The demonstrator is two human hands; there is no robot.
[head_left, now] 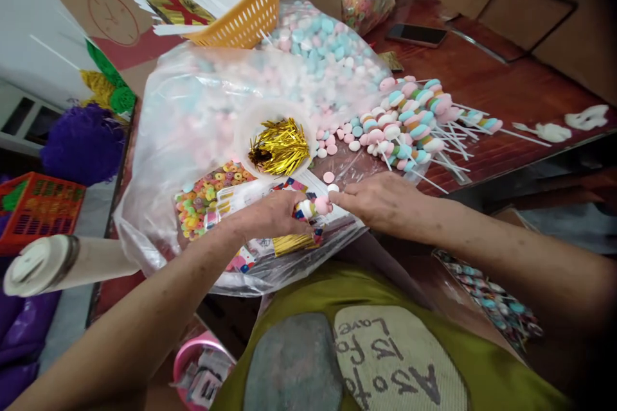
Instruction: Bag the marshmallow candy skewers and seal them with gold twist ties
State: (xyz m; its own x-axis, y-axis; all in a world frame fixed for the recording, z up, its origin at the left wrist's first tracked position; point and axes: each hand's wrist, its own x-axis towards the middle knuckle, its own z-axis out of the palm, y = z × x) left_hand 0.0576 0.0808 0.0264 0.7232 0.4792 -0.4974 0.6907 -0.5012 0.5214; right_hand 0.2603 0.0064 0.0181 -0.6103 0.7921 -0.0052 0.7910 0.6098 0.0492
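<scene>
My left hand (272, 215) is closed round a candy skewer (315, 207) of pink, white and blue marshmallow discs, held just above a bag of printed wrappers (250, 257). My right hand (380, 202) pinches a white marshmallow disc (332, 188) at the skewer's tip. A loose pink disc (328, 177) lies just beyond. Behind my hands stands a white tub of gold twist ties (279, 146). A pile of finished candy skewers (414, 125) lies to the right on the wooden table (506, 90).
A big clear bag of pastel marshmallows (308, 51) fills the middle. Colourful ring candies (207, 196) lie at left. An orange basket of white sticks (241, 6) stands behind, a phone (417, 34) at the back right, a white-capped cylinder (53, 263) at left.
</scene>
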